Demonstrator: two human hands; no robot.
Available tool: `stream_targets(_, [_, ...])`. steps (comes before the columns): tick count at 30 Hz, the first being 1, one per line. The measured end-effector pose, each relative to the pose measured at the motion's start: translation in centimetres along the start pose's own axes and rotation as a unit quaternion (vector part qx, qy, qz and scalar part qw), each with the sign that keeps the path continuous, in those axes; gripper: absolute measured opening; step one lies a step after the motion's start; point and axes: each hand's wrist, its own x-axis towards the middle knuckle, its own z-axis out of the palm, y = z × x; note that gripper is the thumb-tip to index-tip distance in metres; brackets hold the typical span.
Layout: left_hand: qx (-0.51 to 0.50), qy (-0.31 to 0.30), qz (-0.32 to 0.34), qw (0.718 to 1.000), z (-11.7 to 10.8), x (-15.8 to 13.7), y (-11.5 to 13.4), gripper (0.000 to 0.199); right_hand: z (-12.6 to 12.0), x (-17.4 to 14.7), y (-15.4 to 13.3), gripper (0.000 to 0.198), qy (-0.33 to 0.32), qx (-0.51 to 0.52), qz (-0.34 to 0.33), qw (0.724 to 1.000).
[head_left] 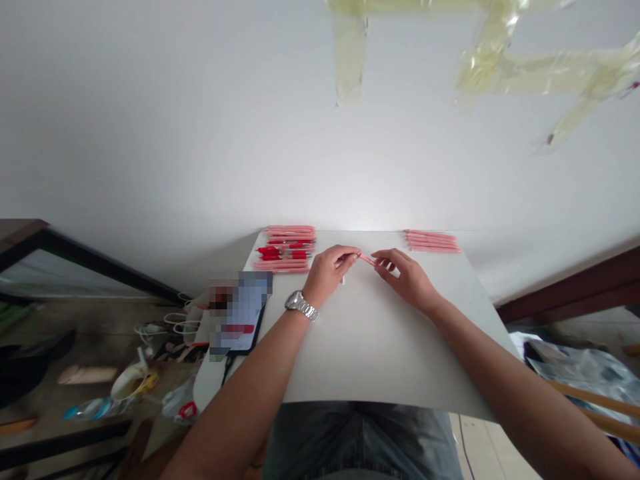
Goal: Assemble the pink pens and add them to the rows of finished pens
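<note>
Over the middle of the white table, a slim pink pen (368, 259) spans the gap between my two hands. My left hand (327, 272), with a metal watch at the wrist, is closed on the pen's left end. The thumb and fingers of my right hand (407, 279) pinch its right end. A small white piece (343, 280) shows just below my left fingers; its kind I cannot make out. Left of my hands lie several pink pens (290, 231) and red pens (285, 254) in a stack of rows. Beyond my right hand is a row of pink pens (433, 241).
A phone or tablet (245, 317), partly blurred out, lies with a cable at the table's (375, 353) left edge. The wall (200, 133) rises behind the table. On the floor at left are a cup (129, 381), a plastic bottle (93, 408) and cables.
</note>
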Motion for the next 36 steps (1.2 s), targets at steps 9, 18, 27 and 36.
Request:
stream_targets(9, [0.059,0.042,0.016,0.997,-0.1,0.2,-0.3,0.019,-0.2,0.3,-0.1,0.029,0.038,0.032,0.052,0.997])
stream_targets(18, [0.087,0.065,0.010,0.994,-0.3,0.3,-1.2,0.016,0.2,0.2,0.7,0.033,0.059,0.184,0.156,0.969])
stream_targets(27, [0.133,0.080,-0.011,0.988,-0.4,0.3,-1.1,0.018,-0.3,0.4,0.3,0.034,0.076,0.174,0.150,0.970])
stream_targets(36, [0.160,0.103,-0.024,0.981,-0.6,0.3,-1.2,0.013,-0.2,0.2,0.0,0.031,0.075,0.131,0.131,0.980])
